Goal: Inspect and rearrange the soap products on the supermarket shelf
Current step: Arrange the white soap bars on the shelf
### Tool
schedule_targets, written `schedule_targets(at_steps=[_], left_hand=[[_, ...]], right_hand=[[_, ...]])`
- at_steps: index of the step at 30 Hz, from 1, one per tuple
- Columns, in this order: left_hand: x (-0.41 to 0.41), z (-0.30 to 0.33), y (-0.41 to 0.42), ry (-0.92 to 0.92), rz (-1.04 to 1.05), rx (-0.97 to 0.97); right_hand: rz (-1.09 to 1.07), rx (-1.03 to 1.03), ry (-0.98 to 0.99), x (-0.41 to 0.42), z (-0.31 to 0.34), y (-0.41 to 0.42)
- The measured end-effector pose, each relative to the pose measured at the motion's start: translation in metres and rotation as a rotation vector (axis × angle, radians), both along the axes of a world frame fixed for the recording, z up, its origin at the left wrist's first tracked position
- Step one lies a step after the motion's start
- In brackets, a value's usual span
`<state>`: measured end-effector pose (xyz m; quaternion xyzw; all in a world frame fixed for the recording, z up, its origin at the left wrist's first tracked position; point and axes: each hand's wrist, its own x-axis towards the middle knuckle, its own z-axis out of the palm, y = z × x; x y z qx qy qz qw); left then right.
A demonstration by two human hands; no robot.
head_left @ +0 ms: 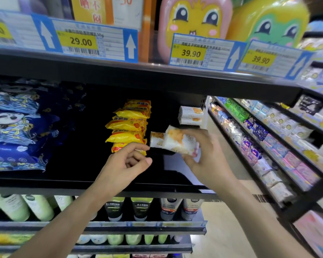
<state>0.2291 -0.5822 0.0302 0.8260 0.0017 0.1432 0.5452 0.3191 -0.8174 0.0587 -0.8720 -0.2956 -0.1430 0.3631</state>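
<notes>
My right hand (pixel 207 161) grips a white soap box with an orange picture (pixel 181 141), tilted, in front of the dark middle shelf (pixel 63 180). A second white soap box (pixel 156 139) stands just left of it on the shelf. My left hand (pixel 127 162) hovers below the stack of yellow soap packets (pixel 129 125), fingers loosely curled, holding nothing. Further back at the right end of the shelf sit stacked white soap boxes (pixel 190 115).
Blue patterned packs (pixel 13 131) fill the shelf's left side. Price tags (pixel 80 41) hang on the upper shelf edge below cartoon-faced bottles (pixel 194 17). Tubes (pixel 172 207) stand on the shelf below. Another rack of packaged goods (pixel 268 138) runs along the aisle at right.
</notes>
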Motion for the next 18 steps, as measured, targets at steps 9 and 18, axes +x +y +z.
schedule_targets(at_steps=[9,18], left_hand=[[-0.018,0.006,-0.019,0.017,-0.164,-0.159],[-0.025,0.009,-0.017,-0.034,-0.143,-0.322]], right_hand=[[0.135,0.019,-0.215,-0.046,-0.026,0.012],[0.190,0.183,-0.133,-0.056,-0.028,0.005]])
